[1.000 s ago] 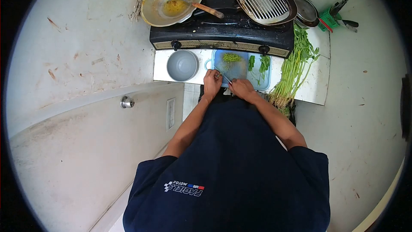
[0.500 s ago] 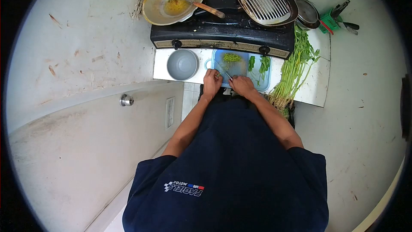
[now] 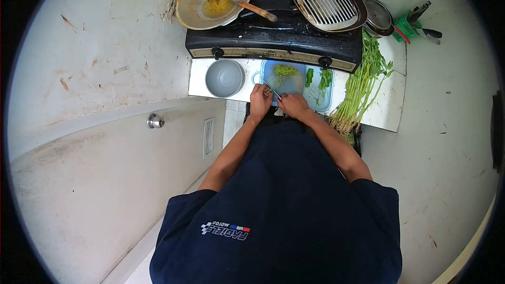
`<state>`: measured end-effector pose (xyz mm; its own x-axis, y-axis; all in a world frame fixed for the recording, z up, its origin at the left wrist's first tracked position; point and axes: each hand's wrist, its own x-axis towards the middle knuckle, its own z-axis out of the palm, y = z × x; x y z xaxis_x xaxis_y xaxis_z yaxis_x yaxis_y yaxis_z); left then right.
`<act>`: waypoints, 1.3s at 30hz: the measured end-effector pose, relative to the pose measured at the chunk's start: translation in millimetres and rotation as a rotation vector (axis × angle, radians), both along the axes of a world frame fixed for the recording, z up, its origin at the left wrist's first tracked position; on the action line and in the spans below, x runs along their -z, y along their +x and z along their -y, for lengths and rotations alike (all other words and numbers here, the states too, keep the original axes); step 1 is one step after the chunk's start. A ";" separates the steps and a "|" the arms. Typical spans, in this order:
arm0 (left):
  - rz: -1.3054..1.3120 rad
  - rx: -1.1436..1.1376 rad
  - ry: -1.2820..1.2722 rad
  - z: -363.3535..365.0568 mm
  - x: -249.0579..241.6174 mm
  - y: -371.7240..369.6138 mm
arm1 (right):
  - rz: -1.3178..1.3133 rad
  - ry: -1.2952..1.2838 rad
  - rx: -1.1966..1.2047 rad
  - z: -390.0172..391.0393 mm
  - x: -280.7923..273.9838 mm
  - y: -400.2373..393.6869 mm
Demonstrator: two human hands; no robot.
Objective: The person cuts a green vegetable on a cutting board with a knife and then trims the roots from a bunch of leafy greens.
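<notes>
On the blue cutting board (image 3: 329, 102) lie a pile of chopped greens (image 3: 284, 70) and some loose green leaves (image 3: 325, 78). My right hand (image 3: 294, 105) is wrapped round a knife (image 3: 272, 89), whose blade points up and left over the board. Beside the blade, at the board's near left edge, my left hand (image 3: 260, 99) has its fingers closed on a small piece of greens (image 3: 269, 91), mostly hidden by the fingers. A grey bowl (image 3: 224, 78) stands to the left of the board.
Behind the board is a black stove (image 3: 273, 39) carrying a wok (image 3: 202, 8) with a wooden-handled ladle and a grill pan (image 3: 329, 5). To the right lie long-stemmed greens (image 3: 359, 92), with a pot (image 3: 377, 14) and a green basket (image 3: 405, 26) of utensils farther back.
My right hand has shifted slightly left with the knife, closer to my left hand. My left hand has barely moved.
</notes>
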<state>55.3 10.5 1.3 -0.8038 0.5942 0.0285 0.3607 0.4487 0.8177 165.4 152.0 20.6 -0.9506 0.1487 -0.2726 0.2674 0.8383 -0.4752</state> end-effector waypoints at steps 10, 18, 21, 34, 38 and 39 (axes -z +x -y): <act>0.012 0.001 0.025 0.0 -3.6 -0.7 | 0.035 0.009 -0.007 -3.0 -5.0 14.5; 0.027 0.001 -0.003 1.6 -5.6 -0.6 | -0.016 0.040 -0.043 0.7 0.5 -0.3; 0.043 0.001 0.005 1.7 -5.4 -0.9 | 0.004 0.039 -0.022 -3.1 -2.7 7.9; 0.035 0.006 0.002 3.8 -0.5 -1.5 | -0.022 0.058 -0.034 0.1 3.8 2.0; 0.047 -0.003 0.020 3.7 0.6 -1.0 | 0.008 0.059 0.020 -3.0 -1.1 9.4; 0.044 -0.001 0.019 3.9 0.7 -1.2 | 0.002 0.053 0.018 -3.8 0.2 9.1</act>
